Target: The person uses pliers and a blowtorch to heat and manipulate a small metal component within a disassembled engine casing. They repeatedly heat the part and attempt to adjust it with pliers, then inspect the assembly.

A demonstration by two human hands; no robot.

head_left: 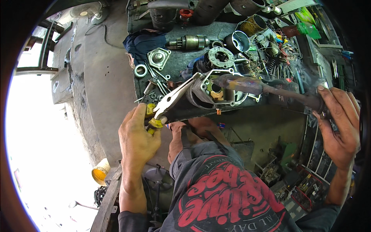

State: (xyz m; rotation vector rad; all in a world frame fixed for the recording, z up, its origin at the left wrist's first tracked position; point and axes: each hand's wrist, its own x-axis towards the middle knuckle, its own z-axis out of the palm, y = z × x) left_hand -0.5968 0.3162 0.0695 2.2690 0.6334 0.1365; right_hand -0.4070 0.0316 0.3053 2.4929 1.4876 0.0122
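Note:
My left hand [138,133] is closed round the yellow handles of a pair of pliers [171,98]. The pliers' jaws meet the left rim of a round metal motor housing [196,96] at the bench's near edge. My right hand [341,120] grips the end of a long dark soldering iron [284,92], which lies across to the left. Its broad, discoloured tip reaches over the housing's opening and hides part of the inside. Copper-coloured parts [217,94] show within, and a copper stud [218,111] sticks out below. Thin smoke rises near my right hand.
On the dark bench [179,65] lie an armature [189,42], a square metal end cover [158,58], a gear [140,70] and a round plate with holes [221,57]. Wires and loose tools [276,54] are heaped at the right. A yellow bucket [101,171] stands lower left.

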